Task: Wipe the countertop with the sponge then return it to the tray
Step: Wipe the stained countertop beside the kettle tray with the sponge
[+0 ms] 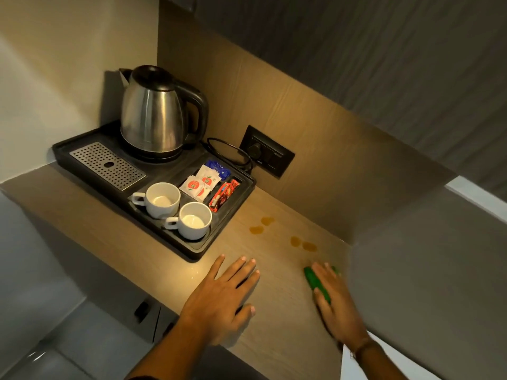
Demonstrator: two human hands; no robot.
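A green sponge (312, 279) lies on the wooden countertop (277, 311) at the right, pressed flat under my right hand (336, 305); only its left edge and a far corner show. My left hand (223, 294) rests flat on the countertop, fingers spread, holding nothing. Several amber spill spots (301, 244) sit just beyond the sponge, two more (262, 224) nearer the tray. The black tray (197, 249) stands at the back left of the counter.
On the tray stand a steel kettle (153, 113), a perforated drip grate (107, 165), two white cups (175, 212) and sachets (208, 183). A wall socket (267, 152) with a cord is behind. A side wall (425, 270) borders the counter's right.
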